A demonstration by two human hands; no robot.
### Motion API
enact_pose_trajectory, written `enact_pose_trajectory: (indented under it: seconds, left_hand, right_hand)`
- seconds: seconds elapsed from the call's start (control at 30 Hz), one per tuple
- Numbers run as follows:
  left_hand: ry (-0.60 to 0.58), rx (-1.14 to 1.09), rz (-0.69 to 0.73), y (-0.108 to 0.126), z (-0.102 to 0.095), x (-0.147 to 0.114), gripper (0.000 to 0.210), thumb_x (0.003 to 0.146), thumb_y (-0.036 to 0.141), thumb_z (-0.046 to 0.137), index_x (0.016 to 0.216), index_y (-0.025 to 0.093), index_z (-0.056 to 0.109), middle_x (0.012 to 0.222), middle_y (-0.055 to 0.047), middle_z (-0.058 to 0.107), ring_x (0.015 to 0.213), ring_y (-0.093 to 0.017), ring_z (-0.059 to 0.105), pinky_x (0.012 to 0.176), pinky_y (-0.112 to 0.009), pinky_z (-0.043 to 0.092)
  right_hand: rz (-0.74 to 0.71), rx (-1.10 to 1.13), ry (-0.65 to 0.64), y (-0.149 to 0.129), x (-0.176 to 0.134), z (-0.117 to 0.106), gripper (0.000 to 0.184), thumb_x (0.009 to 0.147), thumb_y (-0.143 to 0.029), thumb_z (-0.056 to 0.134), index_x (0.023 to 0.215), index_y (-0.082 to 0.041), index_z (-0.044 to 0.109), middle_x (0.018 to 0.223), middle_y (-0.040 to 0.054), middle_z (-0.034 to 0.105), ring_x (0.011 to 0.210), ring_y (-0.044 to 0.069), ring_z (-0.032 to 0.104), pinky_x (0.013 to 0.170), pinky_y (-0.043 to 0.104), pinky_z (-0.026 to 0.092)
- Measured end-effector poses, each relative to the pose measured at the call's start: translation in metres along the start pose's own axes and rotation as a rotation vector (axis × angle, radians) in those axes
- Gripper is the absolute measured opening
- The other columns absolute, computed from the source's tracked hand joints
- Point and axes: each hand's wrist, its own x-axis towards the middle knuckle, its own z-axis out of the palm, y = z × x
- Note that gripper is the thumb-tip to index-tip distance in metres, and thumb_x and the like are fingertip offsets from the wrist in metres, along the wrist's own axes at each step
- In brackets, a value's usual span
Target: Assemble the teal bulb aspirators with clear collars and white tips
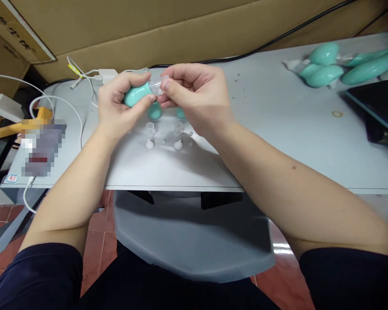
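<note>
My left hand (118,101) is wrapped round a glossy teal squeeze bulb (137,95). A clear plastic nozzle (155,86) sticks out of the bulb's right end, and my right hand (194,94) pinches it between thumb and fingers. Whether the nozzle is fully seated in the bulb I cannot tell. Just below the hands, parts of another teal bulb (154,111) and a further teal piece (180,113) show on the table. Nearer me lie a small clear cup (150,128), a second clear cup (179,128), two white round caps (149,144) and several tiny pale parts.
Several teal bulbs (323,64) with clear ends lie at the back right of the grey table (278,129), near a black object (375,107). A pixelated device (45,148), white cables and a yellow tool (19,127) are at left. A grey stool (194,241) stands below.
</note>
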Motion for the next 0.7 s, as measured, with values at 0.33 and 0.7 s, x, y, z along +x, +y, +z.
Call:
enact_pose_trajectory:
  seconds: [0.33,0.7]
  left_hand:
    - [-0.092,-0.028,0.109,-0.011,-0.008,0.000,0.047,0.100,0.070,0.073,0.124,0.031,0.081,0.136,-0.010,0.083,0.145,-0.041,0.073,0.124,-0.059,0.059]
    - [-0.065,0.045,0.099,-0.010,-0.015,0.002,0.041,0.095,0.066,0.078,0.116,0.032,0.084,0.127,-0.006,0.085,0.132,-0.038,0.080,0.122,-0.060,0.063]
  right_hand:
    - [0.019,-0.163,-0.160,0.000,0.009,-0.019,0.022,0.094,-0.048,0.103,0.090,-0.030,0.090,0.082,0.0011,0.081,0.079,0.025,0.076,0.084,0.042,0.070]
    - [-0.026,-0.188,-0.176,-0.002,0.007,-0.017,0.023,0.095,-0.049,0.104,0.090,-0.030,0.092,0.079,0.0009,0.078,0.075,0.024,0.072,0.079,0.040,0.067]
